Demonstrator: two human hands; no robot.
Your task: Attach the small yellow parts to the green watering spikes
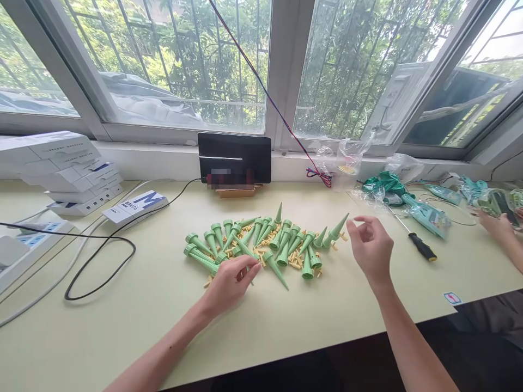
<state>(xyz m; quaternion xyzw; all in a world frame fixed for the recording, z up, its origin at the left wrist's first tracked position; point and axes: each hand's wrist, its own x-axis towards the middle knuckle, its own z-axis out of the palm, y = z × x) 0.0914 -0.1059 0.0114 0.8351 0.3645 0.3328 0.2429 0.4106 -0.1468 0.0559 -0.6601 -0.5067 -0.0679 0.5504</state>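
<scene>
My left hand [232,279] is at the near edge of a pile of green plastic spikes [281,260], its thumb and index finger pinched together. A small yellow piece shows right by those fingertips; whether it is held, I cannot tell. Hollow ribbed caps top the cone-shaped spikes, and most lie on their sides. Small yellow plastic pegs [295,265] are scattered among them. My right hand [372,247] hovers right of the pile, fingers curled, thumb and index apart, nothing visible between them. Just beside its thumb, a green spike [337,228] stands point up, yellow bits at its base.
A dark tablet [235,158] leans by the window. White boxes [77,169] and cables are at left. A screwdriver [423,246] and green bagged items [427,215] lie at right, where another person's hands [496,226] hold something. The table's front edge runs below my arms.
</scene>
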